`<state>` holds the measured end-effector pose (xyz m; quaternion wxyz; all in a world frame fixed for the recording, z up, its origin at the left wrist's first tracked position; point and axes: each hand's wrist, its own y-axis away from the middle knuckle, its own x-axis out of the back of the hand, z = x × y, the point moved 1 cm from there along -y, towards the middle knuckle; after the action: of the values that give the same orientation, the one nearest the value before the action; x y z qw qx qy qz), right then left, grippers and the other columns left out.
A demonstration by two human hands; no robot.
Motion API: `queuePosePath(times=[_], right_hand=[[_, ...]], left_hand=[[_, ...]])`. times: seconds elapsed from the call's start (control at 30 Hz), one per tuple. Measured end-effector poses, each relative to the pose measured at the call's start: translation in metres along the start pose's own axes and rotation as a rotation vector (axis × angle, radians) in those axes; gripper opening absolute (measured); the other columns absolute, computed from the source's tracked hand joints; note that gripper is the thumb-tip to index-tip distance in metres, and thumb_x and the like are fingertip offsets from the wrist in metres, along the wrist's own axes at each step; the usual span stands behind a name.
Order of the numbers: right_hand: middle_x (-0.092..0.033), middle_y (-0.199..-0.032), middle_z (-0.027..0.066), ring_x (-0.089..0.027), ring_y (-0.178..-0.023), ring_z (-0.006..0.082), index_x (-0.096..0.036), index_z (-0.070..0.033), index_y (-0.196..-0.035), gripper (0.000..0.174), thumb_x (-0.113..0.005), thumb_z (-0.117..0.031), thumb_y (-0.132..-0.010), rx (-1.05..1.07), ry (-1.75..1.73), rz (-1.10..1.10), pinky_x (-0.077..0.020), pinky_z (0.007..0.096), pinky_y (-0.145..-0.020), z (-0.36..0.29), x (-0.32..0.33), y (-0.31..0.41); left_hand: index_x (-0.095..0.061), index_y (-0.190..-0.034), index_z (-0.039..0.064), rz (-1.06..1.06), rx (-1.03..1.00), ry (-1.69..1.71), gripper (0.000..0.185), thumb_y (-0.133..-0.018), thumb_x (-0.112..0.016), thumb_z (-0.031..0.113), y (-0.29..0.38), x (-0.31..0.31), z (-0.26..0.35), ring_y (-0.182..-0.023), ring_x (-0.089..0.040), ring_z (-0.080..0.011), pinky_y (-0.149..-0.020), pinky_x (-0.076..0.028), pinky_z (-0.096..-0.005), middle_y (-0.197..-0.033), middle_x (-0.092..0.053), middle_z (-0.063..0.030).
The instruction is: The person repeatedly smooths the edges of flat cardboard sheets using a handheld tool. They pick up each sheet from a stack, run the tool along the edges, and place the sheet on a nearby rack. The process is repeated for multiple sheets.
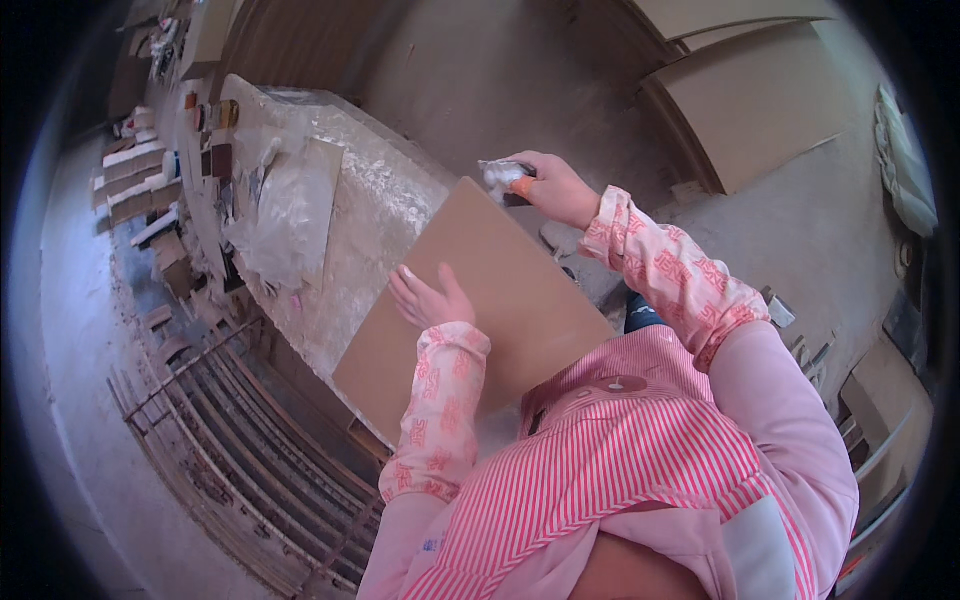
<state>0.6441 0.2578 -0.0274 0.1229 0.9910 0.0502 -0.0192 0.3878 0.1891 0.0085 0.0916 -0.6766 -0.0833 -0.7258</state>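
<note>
A flat brown board (517,292) lies at an angle on a worktable (375,172) smeared with white residue. My left hand (435,296) rests on the board near its left edge, fingers spread, with white on one fingertip. Beyond the board's far right edge, my right hand (555,184) grips a small tool (519,184) with an orange part and a lump of white paste at its end. What kind of tool it is cannot be told. The tool is close to the board's far corner; whether they touch is unclear.
Crumpled clear plastic sheeting (289,217) lies on a thin panel at the table's left. A rusty metal rack (255,450) stands at lower left. Stacked large boards (757,97) are at upper right. Small blocks and offcuts (135,176) crowd the far left, with a white bag (904,165) at far right.
</note>
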Motion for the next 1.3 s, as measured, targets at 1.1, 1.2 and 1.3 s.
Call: queuePosePath(times=[1.1, 1.2, 1.3], right_hand=[[-0.065, -0.105, 0.0142, -0.064, -0.098, 0.0317, -0.069, -0.003, -0.104, 0.038, -0.052, 0.013, -0.074, 0.263, -0.047, -0.374, -0.0531, 0.0373, -0.087, 0.021, 0.057, 0.198], [-0.066, -0.103, 0.0128, -0.064, -0.097, 0.0305, -0.070, -0.005, -0.105, 0.040, -0.052, 0.014, -0.075, 0.197, -0.100, -0.454, -0.0531, 0.0374, -0.087, 0.023, 0.067, 0.229], [-0.065, -0.099, 0.0131, -0.064, -0.098, 0.0290, -0.071, -0.006, -0.108, 0.037, -0.055, 0.009, -0.078, 0.219, -0.074, -0.312, -0.0521, 0.0380, -0.086, 0.042, 0.072, 0.216]], left_hand=[[-0.037, -0.147, -0.005, 0.033, -0.014, 0.003, 0.069, -0.099, -0.054, 0.041, -0.002, -0.002, 0.000, -0.142, -0.034, -0.0401, -0.115, -0.030, -0.0502, -0.154, -0.034, -0.0253], [-0.036, -0.148, -0.003, 0.027, -0.017, 0.035, 0.069, -0.099, -0.053, 0.042, -0.002, -0.001, 0.002, -0.143, -0.033, -0.0394, -0.116, -0.029, -0.0504, -0.155, -0.033, -0.0245], [-0.036, -0.149, -0.003, 0.013, 0.018, 0.018, 0.069, -0.098, -0.054, 0.041, 0.001, 0.003, 0.006, -0.143, -0.032, -0.0396, -0.116, -0.029, -0.0505, -0.155, -0.032, -0.0241]])
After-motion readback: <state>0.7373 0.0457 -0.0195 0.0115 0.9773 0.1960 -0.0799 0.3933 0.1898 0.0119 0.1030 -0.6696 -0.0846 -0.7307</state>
